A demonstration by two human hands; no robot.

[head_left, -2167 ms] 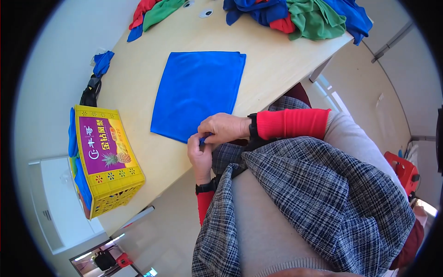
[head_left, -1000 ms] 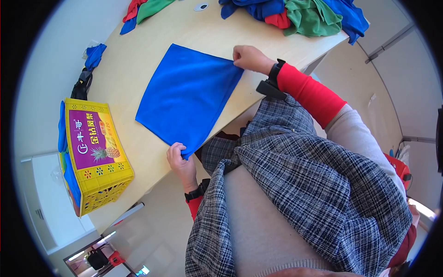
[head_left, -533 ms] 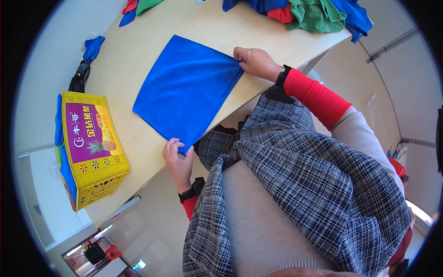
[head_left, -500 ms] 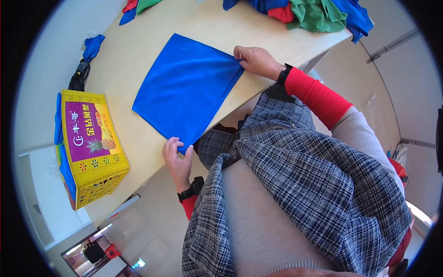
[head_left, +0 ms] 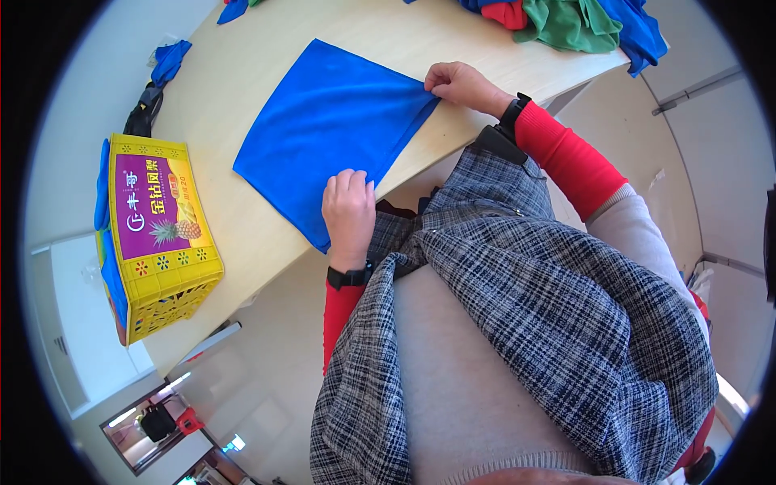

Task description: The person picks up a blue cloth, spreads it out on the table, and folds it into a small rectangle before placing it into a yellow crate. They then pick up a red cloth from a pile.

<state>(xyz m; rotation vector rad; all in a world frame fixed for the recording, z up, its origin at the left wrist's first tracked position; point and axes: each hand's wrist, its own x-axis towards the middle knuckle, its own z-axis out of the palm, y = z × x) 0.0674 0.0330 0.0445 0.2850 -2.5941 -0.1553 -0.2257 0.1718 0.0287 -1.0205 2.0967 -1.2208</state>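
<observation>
A blue cloth [head_left: 315, 137] lies spread on the table, with soft creases and a doubled strip along its near right edge. Its far right corner is pinched between the thumb and fingers of my right hand [head_left: 469, 86]. My left hand [head_left: 349, 214] rests over the near edge, back of the hand up, fingers close together and bent onto the fabric. The left fingertips and thumb are partly hidden. To the left of that hand, the cloth's near corner lies at the table edge.
A yellow plastic crate [head_left: 166, 242] with blue cloth over its far side stands at the left. Green cloths [head_left: 570, 24], with red and blue ones, are heaped at the far right. A dark strap-like item [head_left: 144, 111] lies against the wall beyond the light wooden table [head_left: 218, 121].
My left hand has left the near corner and moved right and away along the cloth's near edge, its fingers drawing together. My right hand keeps its corner.
</observation>
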